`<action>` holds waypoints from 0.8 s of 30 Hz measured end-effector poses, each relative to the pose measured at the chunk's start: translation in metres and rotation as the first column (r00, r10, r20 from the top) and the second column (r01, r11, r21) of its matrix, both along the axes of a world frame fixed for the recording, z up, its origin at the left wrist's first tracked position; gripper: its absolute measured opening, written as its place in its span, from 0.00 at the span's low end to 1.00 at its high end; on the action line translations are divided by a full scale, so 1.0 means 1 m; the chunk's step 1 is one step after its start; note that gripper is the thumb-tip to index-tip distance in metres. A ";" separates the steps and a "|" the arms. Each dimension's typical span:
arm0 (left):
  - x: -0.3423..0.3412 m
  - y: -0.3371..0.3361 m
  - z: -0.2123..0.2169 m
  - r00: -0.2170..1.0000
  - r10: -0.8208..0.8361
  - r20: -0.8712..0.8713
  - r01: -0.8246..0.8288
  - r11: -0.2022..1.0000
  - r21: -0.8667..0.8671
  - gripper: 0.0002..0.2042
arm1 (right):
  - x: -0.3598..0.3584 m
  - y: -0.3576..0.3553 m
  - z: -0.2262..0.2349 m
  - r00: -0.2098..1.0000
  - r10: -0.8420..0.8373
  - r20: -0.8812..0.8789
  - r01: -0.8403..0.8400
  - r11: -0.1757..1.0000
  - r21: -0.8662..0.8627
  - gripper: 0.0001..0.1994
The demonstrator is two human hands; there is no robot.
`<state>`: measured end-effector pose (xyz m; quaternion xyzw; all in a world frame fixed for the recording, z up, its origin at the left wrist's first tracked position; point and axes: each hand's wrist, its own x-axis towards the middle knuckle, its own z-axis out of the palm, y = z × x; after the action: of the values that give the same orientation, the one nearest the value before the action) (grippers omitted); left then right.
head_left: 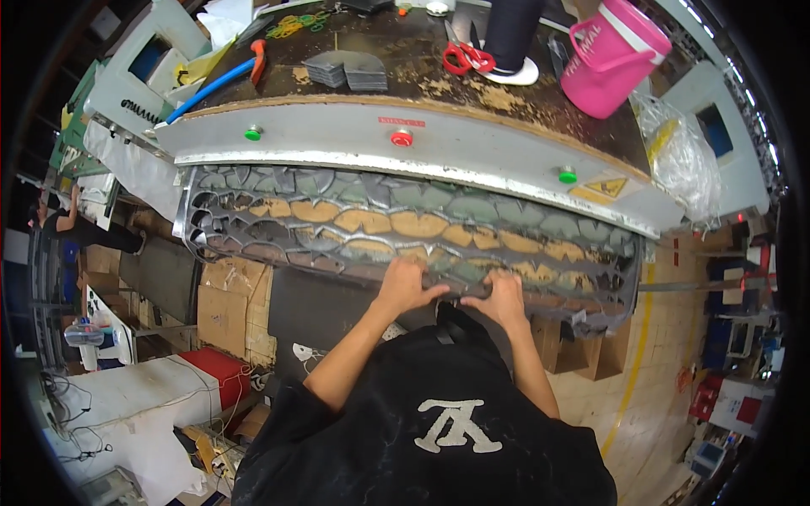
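Note:
A dark grey sheet full of cut-out holes [439, 248] lies across the bed of a machine, its thin webs bent and uneven. Tan and greenish surface shows through the openings. My left hand [405, 287] is closed on the near edge of this sheet, around its middle. A short way to the right, my right hand [504, 299] grips the same edge. Both thumbs point inward toward each other. The fingertips are partly hidden by the sheet's edge.
Beyond the sheet runs a grey machine beam with green buttons [253, 133] and a red button [402, 138]. On its top are stacked dark cut pieces [346, 70], a blue-handled hammer [215, 88], red scissors [467, 59] and a pink jug [614, 59]. Cardboard boxes [582, 350] stand below right.

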<state>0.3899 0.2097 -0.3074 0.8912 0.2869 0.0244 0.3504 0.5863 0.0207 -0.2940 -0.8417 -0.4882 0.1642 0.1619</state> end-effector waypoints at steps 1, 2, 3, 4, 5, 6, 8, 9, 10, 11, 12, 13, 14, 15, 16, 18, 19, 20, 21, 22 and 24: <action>-0.002 0.004 0.008 0.992 -0.041 -0.121 0.023 0.989 -0.145 0.29 | 0.003 -0.001 0.005 0.999 0.021 -0.048 -0.022 0.999 -0.036 0.29; 0.002 0.015 0.015 0.992 -0.033 -0.122 0.015 0.990 -0.142 0.29 | 0.013 0.003 0.009 0.998 0.029 -0.049 -0.031 0.999 -0.034 0.29; 0.005 0.028 0.023 0.985 0.048 -0.166 -0.100 0.942 -0.319 0.31 | 0.020 0.009 0.017 0.982 0.019 -0.186 -0.052 0.984 -0.173 0.28; 0.007 0.037 0.027 0.969 0.112 -0.221 -0.209 0.850 -0.484 0.33 | 0.024 0.014 0.023 0.950 -0.019 -0.313 -0.084 0.947 -0.311 0.26; 0.012 0.041 0.021 0.967 0.118 -0.226 -0.217 0.845 -0.489 0.33 | 0.027 0.024 0.014 0.973 -0.044 -0.228 -0.017 0.966 -0.257 0.22; 0.019 0.044 0.005 0.968 0.243 0.070 -0.222 0.949 -0.222 0.36 | 0.030 0.047 0.015 0.976 -0.081 -0.200 0.044 0.982 -0.186 0.21; 0.026 0.051 -0.032 0.929 0.174 0.328 -0.240 0.955 0.175 0.51 | 0.024 0.099 0.011 0.997 -0.028 -0.071 0.039 0.987 0.158 0.23; 0.029 0.047 -0.048 0.927 0.183 0.327 -0.249 0.953 0.172 0.51 | 0.021 0.119 0.001 0.998 0.031 0.052 -0.050 0.912 0.408 0.26; 0.031 0.038 -0.060 0.967 0.126 0.220 -0.186 0.943 0.276 0.53 | 0.024 0.129 -0.016 0.998 0.033 0.055 -0.052 0.914 0.402 0.26; 0.030 0.028 -0.071 0.992 0.077 0.104 -0.110 0.923 0.369 0.55 | 0.025 0.139 -0.032 0.991 0.093 0.098 -0.120 0.939 0.323 0.29; 0.026 0.023 -0.079 0.998 0.048 0.035 -0.057 0.943 0.329 0.58 | 0.027 0.144 -0.049 0.980 0.150 0.131 -0.178 0.955 0.239 0.32; 0.019 0.020 -0.084 0.998 0.055 0.028 -0.062 0.944 0.323 0.58 | 0.023 0.146 -0.055 0.980 0.158 0.124 -0.184 0.955 0.233 0.32; 0.013 0.018 -0.089 0.998 0.060 0.030 -0.066 0.950 0.304 0.57 | 0.018 0.143 -0.060 0.981 0.187 0.054 -0.194 0.965 0.176 0.32; 0.008 0.011 -0.088 0.998 0.062 0.030 -0.068 0.959 0.276 0.57 | 0.013 0.133 -0.064 0.978 0.207 -0.020 -0.204 0.973 0.108 0.32; 0.008 0.011 -0.089 0.997 0.073 0.040 -0.081 0.961 0.265 0.56 | 0.012 0.132 -0.070 0.976 0.218 0.028 -0.220 0.960 0.173 0.32; 0.007 0.012 -0.092 0.996 0.076 0.049 -0.086 0.962 0.259 0.55 | 0.005 0.131 -0.075 0.979 0.196 0.046 -0.202 0.957 0.210 0.32; 0.006 0.013 -0.094 0.995 0.078 0.064 -0.092 0.958 0.272 0.55 | 0.000 0.134 -0.074 0.983 0.171 0.071 -0.184 0.946 0.266 0.32; 0.006 0.013 -0.095 0.992 0.068 0.111 -0.095 0.959 0.266 0.54 | -0.006 0.126 -0.068 0.979 0.170 0.117 -0.198 0.930 0.308 0.32; 0.006 0.014 -0.095 0.990 0.076 0.117 -0.104 0.960 0.261 0.54 | -0.010 0.116 -0.063 0.976 0.178 0.122 -0.207 0.930 0.303 0.32; 0.005 0.013 -0.095 0.990 0.070 0.121 -0.100 0.958 0.267 0.54 | -0.015 0.103 -0.059 0.977 0.146 0.158 -0.191 0.924 0.330 0.32; 0.002 0.012 -0.093 0.984 0.081 0.156 -0.119 0.961 0.251 0.53 | -0.026 0.076 -0.047 0.989 0.061 0.137 -0.111 0.911 0.396 0.30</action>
<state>0.3923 0.2213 -0.4008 0.9097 0.3001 0.1436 0.2486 0.5600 0.0966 -0.3405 -0.7763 -0.5573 0.0158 0.2943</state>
